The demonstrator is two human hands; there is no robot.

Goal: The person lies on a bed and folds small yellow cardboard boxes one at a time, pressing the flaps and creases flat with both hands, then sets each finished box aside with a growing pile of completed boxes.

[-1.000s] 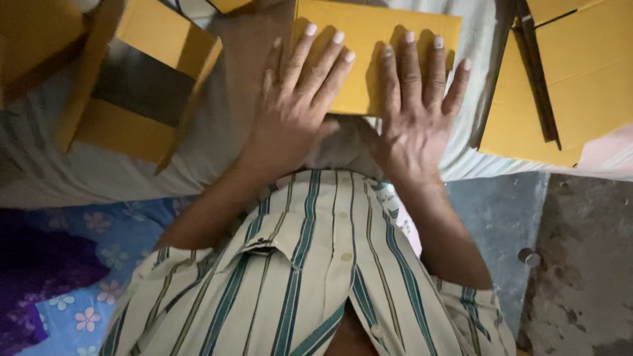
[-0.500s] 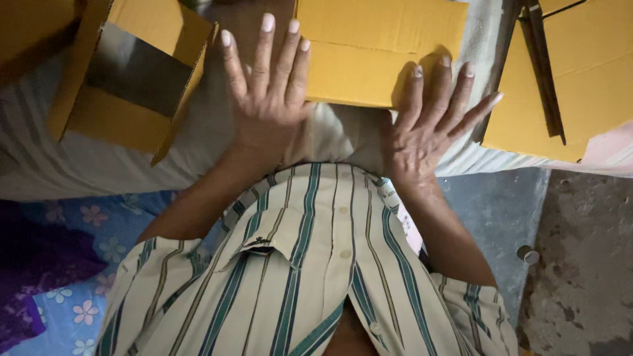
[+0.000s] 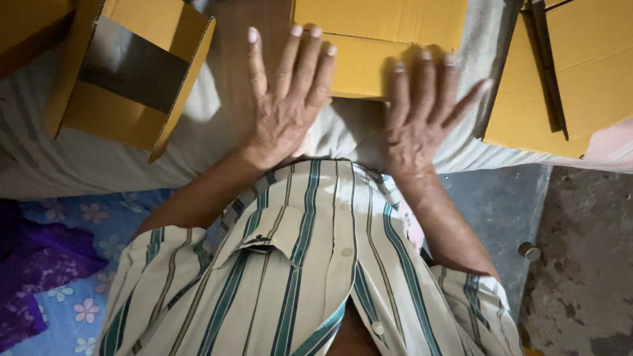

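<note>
A flat yellow cardboard sheet [image 3: 376, 39] lies on a surface covered with pale cloth [image 3: 198, 138], straight ahead of me. My left hand [image 3: 283, 112] rests palm down at the sheet's near left corner, fingers spread, with only the fingertips over the cardboard. My right hand [image 3: 422, 112] lies flat on the sheet's near edge, fingers apart and the little finger splayed to the right. Neither hand grips anything. My striped shirt [image 3: 310, 264] fills the lower part of the view.
An open yellow cardboard box [image 3: 125, 79] stands at the left, with another piece of cardboard [image 3: 26, 26] beyond it. Folded yellow cardboard [image 3: 567, 72] lies at the right. Below are a blue flowered mat [image 3: 72, 310], purple cloth [image 3: 33, 264] and a grey concrete floor [image 3: 587, 264].
Both hands have slid back from the middle of the cardboard sheet to its near edge. The left hand now mostly rests on the cloth.
</note>
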